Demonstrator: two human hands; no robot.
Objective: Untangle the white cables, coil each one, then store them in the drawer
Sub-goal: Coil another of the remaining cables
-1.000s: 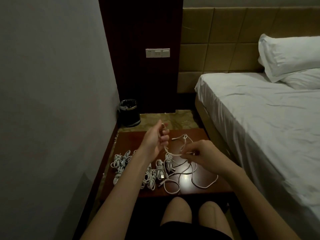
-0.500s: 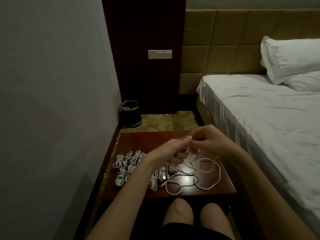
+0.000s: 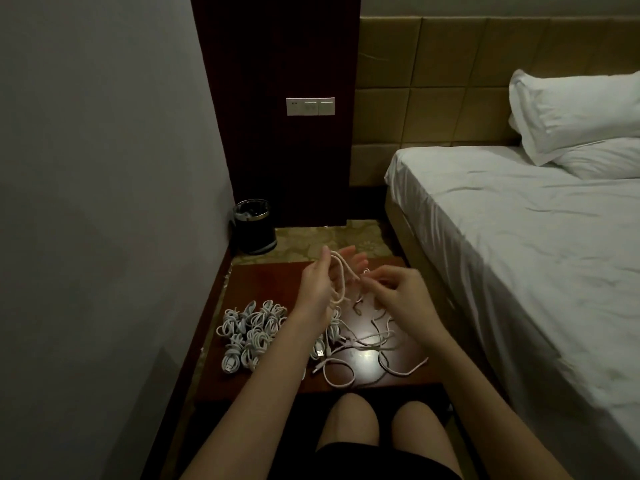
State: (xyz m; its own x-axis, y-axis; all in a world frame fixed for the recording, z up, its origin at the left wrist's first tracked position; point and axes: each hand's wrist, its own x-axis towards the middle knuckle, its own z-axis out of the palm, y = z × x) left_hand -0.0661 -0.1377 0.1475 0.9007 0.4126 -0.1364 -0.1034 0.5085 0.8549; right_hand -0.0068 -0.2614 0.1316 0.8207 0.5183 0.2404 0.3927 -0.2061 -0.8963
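Head view: left hand is raised over the far half of the table, fingers straight and spread, pointing away. A cable is looped around those fingers, two strands lying across the palm and running down to the heel of the hand. Whether the thumb clamps it cannot be told. Right hand is held just right of the left fingers, its fingertips bent toward the cable's free run; a pinch is likely but blurred, so the grip cannot be told for sure. From below the right fingers the loose cable is seen dropping to the table and sprawling in open loops toward the near edge. A pile of bundled cables is seen below and left of the left wrist, on the table's left side. Bin is on the floor beyond the left fingertips. Bed and pillows are well right of the right hand. Knees are seen under the near table edge.
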